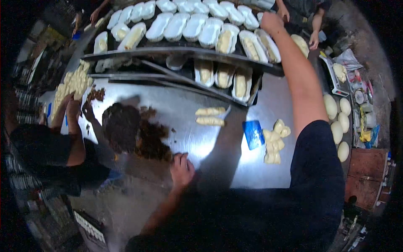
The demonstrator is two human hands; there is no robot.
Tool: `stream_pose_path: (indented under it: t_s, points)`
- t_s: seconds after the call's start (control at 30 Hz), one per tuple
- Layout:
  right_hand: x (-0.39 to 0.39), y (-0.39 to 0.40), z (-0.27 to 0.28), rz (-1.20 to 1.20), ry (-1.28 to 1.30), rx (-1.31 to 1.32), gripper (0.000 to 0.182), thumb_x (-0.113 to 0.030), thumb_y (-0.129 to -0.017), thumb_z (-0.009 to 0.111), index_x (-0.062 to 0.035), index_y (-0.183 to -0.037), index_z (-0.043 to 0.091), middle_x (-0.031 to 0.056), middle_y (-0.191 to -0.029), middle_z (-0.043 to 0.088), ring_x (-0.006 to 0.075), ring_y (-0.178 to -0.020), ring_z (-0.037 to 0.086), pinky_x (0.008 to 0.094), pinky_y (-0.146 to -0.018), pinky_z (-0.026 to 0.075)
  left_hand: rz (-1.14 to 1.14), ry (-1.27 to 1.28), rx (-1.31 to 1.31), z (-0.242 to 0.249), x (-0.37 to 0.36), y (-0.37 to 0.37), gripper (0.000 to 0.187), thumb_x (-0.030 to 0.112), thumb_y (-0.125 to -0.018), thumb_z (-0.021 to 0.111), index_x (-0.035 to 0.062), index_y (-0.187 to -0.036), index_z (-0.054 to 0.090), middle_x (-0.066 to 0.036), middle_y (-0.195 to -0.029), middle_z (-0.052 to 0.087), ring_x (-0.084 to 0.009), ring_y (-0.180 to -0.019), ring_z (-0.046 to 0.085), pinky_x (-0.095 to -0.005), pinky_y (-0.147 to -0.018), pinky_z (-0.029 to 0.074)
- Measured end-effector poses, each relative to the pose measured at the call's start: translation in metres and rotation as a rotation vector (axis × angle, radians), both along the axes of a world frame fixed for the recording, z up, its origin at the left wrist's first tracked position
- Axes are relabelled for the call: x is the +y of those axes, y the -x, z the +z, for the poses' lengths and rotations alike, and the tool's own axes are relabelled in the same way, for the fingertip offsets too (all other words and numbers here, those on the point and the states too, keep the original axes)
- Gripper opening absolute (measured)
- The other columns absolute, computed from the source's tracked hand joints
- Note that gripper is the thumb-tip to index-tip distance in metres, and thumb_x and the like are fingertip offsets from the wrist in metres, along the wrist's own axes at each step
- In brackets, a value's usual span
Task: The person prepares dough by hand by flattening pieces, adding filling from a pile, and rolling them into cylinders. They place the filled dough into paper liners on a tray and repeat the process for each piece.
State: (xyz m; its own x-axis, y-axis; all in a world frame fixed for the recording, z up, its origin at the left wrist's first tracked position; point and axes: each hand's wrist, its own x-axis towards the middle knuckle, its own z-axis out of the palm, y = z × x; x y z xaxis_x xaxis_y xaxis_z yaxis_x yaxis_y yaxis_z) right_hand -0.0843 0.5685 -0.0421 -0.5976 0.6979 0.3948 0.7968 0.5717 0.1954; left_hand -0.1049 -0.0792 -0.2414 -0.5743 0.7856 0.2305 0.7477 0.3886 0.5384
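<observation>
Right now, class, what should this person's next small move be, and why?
Probably bring the right hand back from the upper tray to one of the two dough rolls, since both lie loose on the metal table while several white paper liners look empty.

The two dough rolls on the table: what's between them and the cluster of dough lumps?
The head view shows a flat blue piece between the rolls and the lumps, close beside the lumps.
</observation>
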Motion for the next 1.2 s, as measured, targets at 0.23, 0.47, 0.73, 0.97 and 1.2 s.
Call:
stream_pose_path:
  t_s: [0.23,0.47,0.73,0.97,1.2]
  points:
    - [-0.256,-0.054,-0.015,0.278,0.454,0.258,0.042,-0.043,-0.088,0.062,-0.0020,-0.084,0.072,0.0237,-0.070,0.067,0.0362,-0.069,0.070,0.0471,-0.061,0.054,0.038,0.022,0.185,-0.003,0.003,-0.006,0.028,0.006,-0.081,0.061,0.0045,-0.108,0.061,-0.017,-0.105,0.059,-0.0352,-0.098,0.060,-0.0447,-0.081,0.050]
    - [-0.407,-0.068,-0.179,0.676,0.388,0.236,0.042,-0.015,-0.087,0.064,-0.0074,-0.128,0.056,0.0172,-0.111,0.056,0.0362,-0.100,0.058,0.0500,-0.084,0.049,0.065,-0.039,0.130,0.010,0.004,-0.005,0.030,0.005,-0.079,0.063,0.0063,-0.109,0.062,-0.013,-0.100,0.055,-0.0305,-0.088,0.061,-0.0423,-0.076,0.052]
    - [-0.402,-0.073,-0.112,0.394,1.540,0.808,0.028,-0.008,-0.091,0.058,-0.0044,-0.118,0.065,0.0093,-0.100,0.068,0.0214,-0.082,0.067,0.0292,-0.067,0.055,0.007,-0.057,0.170,0.011,0.004,-0.006,0.023,0.010,-0.081,0.061,0.0055,-0.104,0.064,-0.013,-0.100,0.058,-0.0315,-0.083,0.062,-0.0422,-0.072,0.052]
    - [-0.338,-0.111,0.027,0.276,2.005,1.225,0.036,-0.020,-0.090,0.063,-0.0003,-0.120,0.067,0.0054,-0.099,0.071,0.0124,-0.080,0.066,0.0271,-0.066,0.054,0.022,-0.104,0.149,0.015,0.006,-0.007,0.024,0.003,-0.080,0.061,0.0046,-0.104,0.066,-0.016,-0.094,0.059,-0.0349,-0.082,0.061,-0.0442,-0.071,0.051]
    - [-0.085,-0.015,0.059,0.347,0.807,0.835,0.033,-0.023,-0.086,0.065,-0.0031,-0.111,0.073,0.0065,-0.101,0.073,0.0178,-0.082,0.068,0.0321,-0.074,0.053,-0.047,-0.099,0.081,0.011,0.003,0.003,0.026,0.002,-0.077,0.061,0.0050,-0.103,0.063,-0.013,-0.088,0.057,-0.0325,-0.083,0.058,-0.0447,-0.073,0.046]
